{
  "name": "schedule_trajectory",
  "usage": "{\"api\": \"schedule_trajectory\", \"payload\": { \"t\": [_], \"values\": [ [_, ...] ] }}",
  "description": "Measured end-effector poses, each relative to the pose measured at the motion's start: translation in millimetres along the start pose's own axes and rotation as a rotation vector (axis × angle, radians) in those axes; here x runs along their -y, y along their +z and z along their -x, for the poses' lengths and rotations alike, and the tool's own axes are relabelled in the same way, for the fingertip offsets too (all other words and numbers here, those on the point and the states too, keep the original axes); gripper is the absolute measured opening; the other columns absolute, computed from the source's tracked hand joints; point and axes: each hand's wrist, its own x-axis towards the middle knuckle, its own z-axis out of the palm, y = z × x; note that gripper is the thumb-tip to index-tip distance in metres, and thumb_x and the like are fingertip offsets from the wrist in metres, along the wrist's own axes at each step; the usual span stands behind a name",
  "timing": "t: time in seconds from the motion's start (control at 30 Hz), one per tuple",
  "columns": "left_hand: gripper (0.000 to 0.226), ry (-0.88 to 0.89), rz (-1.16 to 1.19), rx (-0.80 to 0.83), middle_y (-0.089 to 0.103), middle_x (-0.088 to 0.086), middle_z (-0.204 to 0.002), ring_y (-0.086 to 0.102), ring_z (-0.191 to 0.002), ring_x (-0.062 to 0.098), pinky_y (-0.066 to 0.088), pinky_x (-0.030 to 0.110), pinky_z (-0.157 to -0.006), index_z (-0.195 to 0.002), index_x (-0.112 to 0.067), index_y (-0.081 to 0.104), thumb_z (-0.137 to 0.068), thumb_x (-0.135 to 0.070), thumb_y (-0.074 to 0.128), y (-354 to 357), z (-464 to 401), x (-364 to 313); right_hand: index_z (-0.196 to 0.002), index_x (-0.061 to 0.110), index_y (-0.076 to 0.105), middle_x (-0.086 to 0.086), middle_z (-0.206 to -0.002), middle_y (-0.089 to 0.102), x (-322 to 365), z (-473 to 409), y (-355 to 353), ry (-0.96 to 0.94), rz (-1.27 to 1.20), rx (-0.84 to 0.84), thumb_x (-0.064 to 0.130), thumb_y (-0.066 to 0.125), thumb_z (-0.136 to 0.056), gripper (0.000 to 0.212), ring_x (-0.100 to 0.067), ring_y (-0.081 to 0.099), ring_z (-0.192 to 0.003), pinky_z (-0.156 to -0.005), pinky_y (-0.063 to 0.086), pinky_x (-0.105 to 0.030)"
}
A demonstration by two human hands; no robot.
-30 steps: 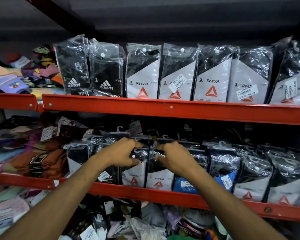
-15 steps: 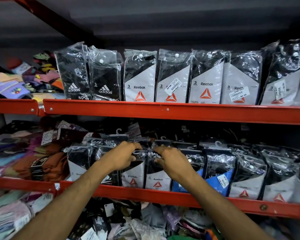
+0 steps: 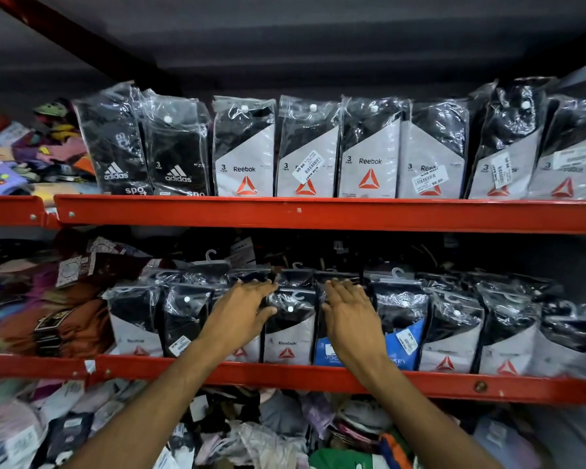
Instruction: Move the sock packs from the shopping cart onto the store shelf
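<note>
On the middle shelf, at its left end, a heap of brown and purple folded socks gives way to a row of upright sock packs in crinkled clear plastic. The left hand lies flat on the front of the row, fingers spread and loose, the thumb touching the upper edge of the Reebok pack — gripping nothing. That pack stands upright in the row, its foot behind the red front rail, so it looks to be already placed. Just right of it the right hand rests open-palmed against the blue Jockey pack, fingers straight, also holding nothing. Further right more Reebok packs lean a little untidily.

These packs will likely handle light and soft (socks round a card insert), the glossy film slippery and noisy — a pinch at the stiff top edge near the plastic hanger hook, or a flat press on the front panel, seems the surest hold. The shopping cart is out of view.
</note>
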Motion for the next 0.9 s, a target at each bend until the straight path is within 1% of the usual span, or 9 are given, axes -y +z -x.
{"api": "schedule_trajectory", "payload": {
  "t": [0.07,0.13,0.2,0.27,0.37,0.5,0.73,0.8,0.9],
  "values": [
    [0.053,0.008,-0.031,0.006,0.049,0.001,-0.155,0.043,-0.145,0.02,0.028,0.045,-0.125,-0.149,-0.022,0.045,-0.1,-0.036,0.058,2,0,0,-0.153,0.009,0.032,-0.012,-0.16,0.036,0,1,-2,-0.02,-0.003,0.002,0.028,0.031,-0.107,0.05,-0.026,0.025,-0.151,-0.121,0.001,-0.032],
    [0.056,0.019,-0.08,0.006,0.039,-0.001,-0.162,0.029,-0.153,0.019,0.017,0.045,-0.128,-0.154,-0.024,0.037,-0.102,-0.038,0.052,5,3,0,-0.155,0.01,0.026,-0.009,-0.164,0.027,-4,4,-4,-0.044,-0.016,-0.027,0.032,0.03,-0.107,0.053,-0.023,0.015,-0.154,-0.124,-0.004,-0.034],
    [0.06,0.037,-0.112,-0.042,0.026,-0.002,-0.167,0.014,-0.157,0.022,0.012,0.051,-0.129,-0.158,-0.026,0.026,-0.103,-0.041,0.046,11,9,0,-0.157,0.014,0.023,-0.005,-0.166,0.019,-15,10,-6,-0.047,-0.011,-0.108,0.039,0.032,-0.106,0.057,-0.02,0.005,-0.155,-0.127,-0.001,-0.04],
    [0.063,0.082,-0.175,-0.116,0.01,-0.001,-0.169,0.001,-0.158,0.026,0.006,0.057,-0.128,-0.16,-0.026,0.017,-0.104,-0.044,0.039,20,19,-2,-0.157,0.016,0.023,-0.006,-0.167,0.014,-30,17,-4,-0.021,0.01,-0.19,0.043,0.038,-0.103,0.063,-0.023,0.001,-0.156,-0.126,0.004,-0.047],
    [0.067,0.118,-0.323,-0.159,-0.004,0.007,-0.17,-0.01,-0.157,0.033,0.0,0.06,-0.125,-0.162,-0.021,0.005,-0.105,-0.048,0.031,37,27,-4,-0.159,0.017,0.015,-0.01,-0.169,0.007,-47,21,5,-0.005,0.066,-0.18,0.046,0.04,-0.101,0.069,-0.027,-0.002,-0.156,-0.125,0.007,-0.054],
    [0.068,0.082,-0.383,-0.123,-0.005,0.014,-0.171,-0.013,-0.157,0.034,0.007,0.065,-0.123,-0.161,-0.017,0.002,-0.106,-0.047,0.027,56,25,0,-0.159,0.02,0.011,-0.008,-0.169,0.003,-55,17,19,-0.039,0.118,-0.119,0.048,0.036,-0.102,0.068,-0.026,-0.001,-0.156,-0.123,0.01,-0.057],
    [0.069,0.057,-0.421,-0.118,-0.002,0.016,-0.17,-0.007,-0.157,0.036,0.013,0.069,-0.121,-0.161,-0.014,0.005,-0.105,-0.046,0.029,60,24,-1,-0.159,0.018,0.013,-0.008,-0.169,0.006,-56,14,22,-0.04,0.125,-0.109,0.049,0.032,-0.102,0.067,-0.026,0.0,-0.156,-0.122,0.013,-0.058],
    [0.07,0.056,-0.426,-0.12,-0.001,0.016,-0.17,-0.005,-0.157,0.037,0.017,0.07,-0.119,-0.161,-0.013,0.007,-0.105,-0.046,0.031,55,26,-4,-0.159,0.018,0.01,-0.008,-0.169,0.004,-57,16,20,-0.057,0.135,-0.128,0.051,0.031,-0.102,0.069,-0.026,-0.001,-0.156,-0.122,0.015,-0.059],
    [0.073,0.068,-0.403,-0.212,0.0,0.016,-0.17,-0.004,-0.157,0.038,0.016,0.072,-0.118,-0.161,-0.01,0.009,-0.104,-0.048,0.035,41,27,-19,-0.159,0.016,0.011,-0.01,-0.169,0.005,-51,17,3,-0.085,0.108,-0.235,0.049,0.038,-0.1,0.073,-0.028,0.002,-0.156,-0.121,0.016,-0.061]
  ]
}}
